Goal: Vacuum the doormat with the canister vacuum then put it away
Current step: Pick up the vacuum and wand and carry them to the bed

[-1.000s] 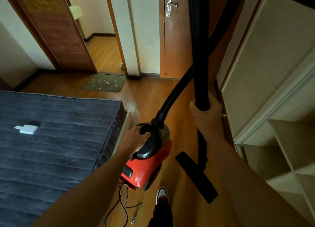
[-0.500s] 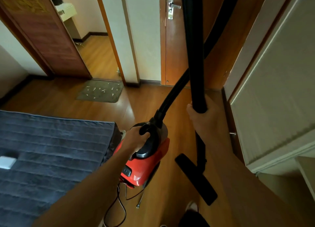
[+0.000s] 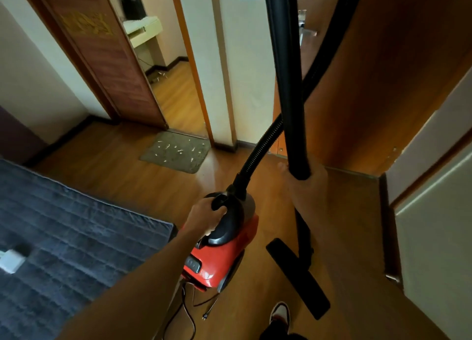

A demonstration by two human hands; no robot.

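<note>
Canister vacuum (image 3: pixel 224 258), glossy red with black top, hangs from the left hand (image 3: pixel 207 219) curled round its handle (image 3: pixel 220 201); right hand (image 3: pixel 309 186) grips the black wand (image 3: pixel 286 84); doormat (image 3: pixel 176 151) flecked white.

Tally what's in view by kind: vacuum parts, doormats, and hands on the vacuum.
Vacuum parts: 5 (canister, hose, wand, floor nozzle, power cord)
Doormats: 1 (doormat)
Hands on the vacuum: 2 (left hand, right hand)
Total: 8
</note>
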